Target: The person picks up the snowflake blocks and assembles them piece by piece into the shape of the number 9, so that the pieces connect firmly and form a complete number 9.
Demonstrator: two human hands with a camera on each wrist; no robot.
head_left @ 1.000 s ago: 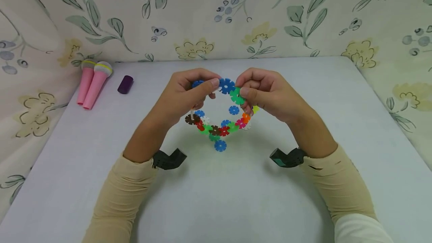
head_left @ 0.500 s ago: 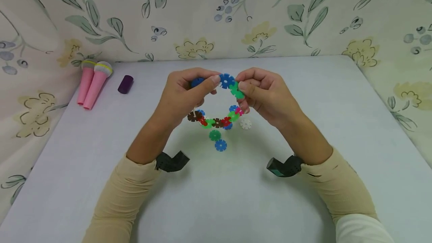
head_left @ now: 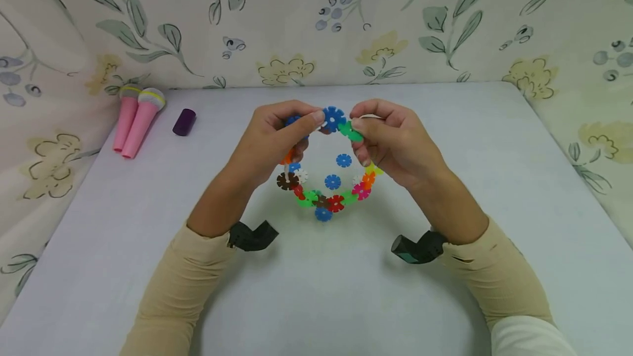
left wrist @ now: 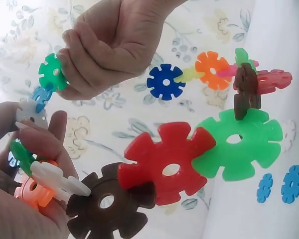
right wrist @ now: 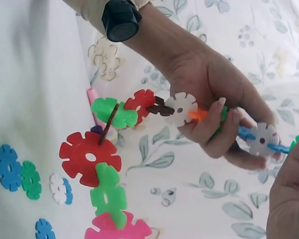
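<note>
Both hands hold up a ring of linked colourful snowflake discs (head_left: 326, 201) above the white table (head_left: 316, 290). My left hand (head_left: 309, 121) pinches the ring's top left, beside a blue disc (head_left: 333, 118). My right hand (head_left: 360, 125) pinches a green disc (head_left: 350, 132) at the top right. In the left wrist view, red (left wrist: 164, 162), green (left wrist: 241, 144) and brown (left wrist: 109, 209) discs hang linked in a row below the right hand (left wrist: 109, 45). The right wrist view shows the left hand (right wrist: 214, 104) gripping white and orange discs, with a red disc (right wrist: 89, 158) lower down.
Loose discs lie on the table under the ring, several of them blue (head_left: 343, 160), (right wrist: 10, 167). Two pink toy microphones (head_left: 135, 120) and a small purple cylinder (head_left: 184, 123) lie at the back left. Floral cloth walls (head_left: 316, 26) close in the table.
The ring's lower part, which had swung up and away half a second ago, hangs down toward me again. Both hands stay almost where they were.
</note>
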